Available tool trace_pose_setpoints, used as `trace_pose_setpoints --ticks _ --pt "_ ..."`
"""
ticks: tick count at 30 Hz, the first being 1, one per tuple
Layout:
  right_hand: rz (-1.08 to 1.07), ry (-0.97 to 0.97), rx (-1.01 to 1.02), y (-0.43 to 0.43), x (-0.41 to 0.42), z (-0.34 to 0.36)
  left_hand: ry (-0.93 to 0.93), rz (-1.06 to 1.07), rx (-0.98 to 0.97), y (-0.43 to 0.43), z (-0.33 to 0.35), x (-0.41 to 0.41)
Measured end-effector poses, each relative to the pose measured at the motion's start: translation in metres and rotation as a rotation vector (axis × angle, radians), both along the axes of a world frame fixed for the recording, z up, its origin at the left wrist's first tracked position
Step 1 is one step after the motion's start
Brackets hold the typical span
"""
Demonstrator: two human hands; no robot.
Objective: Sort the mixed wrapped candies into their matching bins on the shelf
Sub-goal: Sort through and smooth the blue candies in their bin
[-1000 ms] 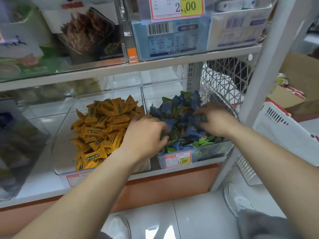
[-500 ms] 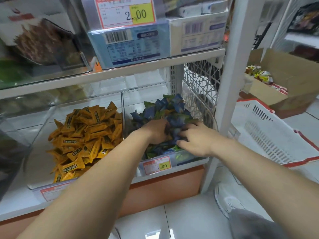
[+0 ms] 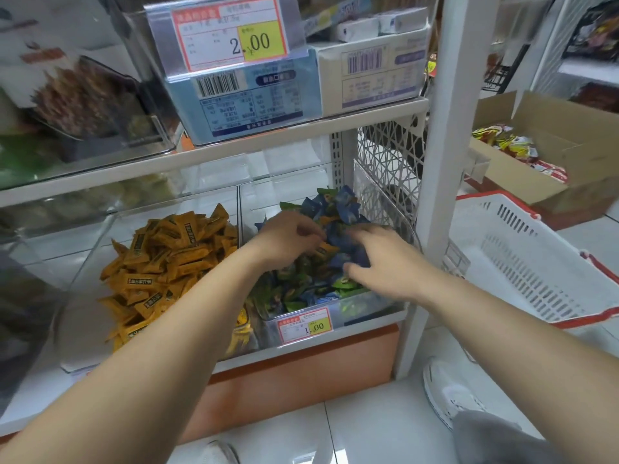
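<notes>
- Two bare forearms reach forward from the bottom of the view into a low shelf.
- The right hand (image 3: 378, 262) lies on the near right of a clear right bin (image 3: 361, 309), fingers spread and flat on the pile, thumb out to the left, gripping nothing.
- The left hand (image 3: 284, 237) is over the same bin's left side, its fingers curled down into the wrappers. Whether they pinch a candy cannot be told.
- The bin is heaped with blue and green candies (image 3: 338, 209), small crinkled pillow wrappers.
- A stray orange candy (image 3: 326, 250) lies on that heap between the two hands, just right of the left fingertips. Its long axis seems to run roughly left to right, slightly tilted.
- The left hand is the nearer one, and the matching bin is on its side.
- Across a clear divider to the left, the left bin (image 3: 80, 323) holds a mound of orange candies (image 3: 167, 256), flat oblong wrappers with dark print.
- A carry leftward over the divider looks like the next move.
</notes>
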State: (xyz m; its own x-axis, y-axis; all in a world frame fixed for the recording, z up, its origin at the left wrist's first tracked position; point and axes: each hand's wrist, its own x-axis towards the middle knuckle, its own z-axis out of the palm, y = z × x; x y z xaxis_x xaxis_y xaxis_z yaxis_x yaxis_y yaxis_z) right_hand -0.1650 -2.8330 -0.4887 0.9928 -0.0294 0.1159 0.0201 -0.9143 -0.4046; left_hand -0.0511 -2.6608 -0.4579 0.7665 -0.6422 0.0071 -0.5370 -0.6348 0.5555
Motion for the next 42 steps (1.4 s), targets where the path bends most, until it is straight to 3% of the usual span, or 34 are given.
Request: trace_pose_setpoints --ticks 5,7,11,15,18,23,29,33,37,42 --pt "-0.014 -0.164 0.359 0.015 0.001 0.006 0.368 -0.006 -0.371 0.007 0.006 -0.018" --pt "-0.111 -0.186 0.359 0.015 0.0 0.004 0.289 0.008 -0.292 0.0 0.002 -0.014" --pt "-0.143 -0.103 0.164 0.004 -0.006 -0.006 -0.042 0.106 -0.047 -0.02 -0.007 0.009" --pt "-0.126 -0.006 0.061 0.005 -0.005 -0.014 -0.182 0.041 0.077 -0.045 -0.016 0.029" --pt "-0.138 0.006 0.05 0.004 -0.002 -0.015 -0.255 0.052 0.234 -0.057 -0.024 0.044" --pt "-0.133 0.024 0.059 0.002 -0.001 -0.014 -0.209 0.102 0.397 -0.068 -0.032 0.06" --pt "-0.168 -0.055 0.159 0.004 -0.004 -0.013 -0.226 0.222 0.092 -0.052 -0.021 0.051" --pt "-0.244 -0.16 0.372 0.001 0.0 -0.008 -0.189 0.18 -0.111 -0.026 0.004 0.026" --pt "-0.363 -0.247 0.599 -0.001 0.002 0.001 0.207 0.168 -0.427 0.006 0.014 -0.013" --pt "-0.365 -0.24 0.753 0.009 0.001 0.009 0.315 0.088 -0.534 0.024 0.013 -0.04"
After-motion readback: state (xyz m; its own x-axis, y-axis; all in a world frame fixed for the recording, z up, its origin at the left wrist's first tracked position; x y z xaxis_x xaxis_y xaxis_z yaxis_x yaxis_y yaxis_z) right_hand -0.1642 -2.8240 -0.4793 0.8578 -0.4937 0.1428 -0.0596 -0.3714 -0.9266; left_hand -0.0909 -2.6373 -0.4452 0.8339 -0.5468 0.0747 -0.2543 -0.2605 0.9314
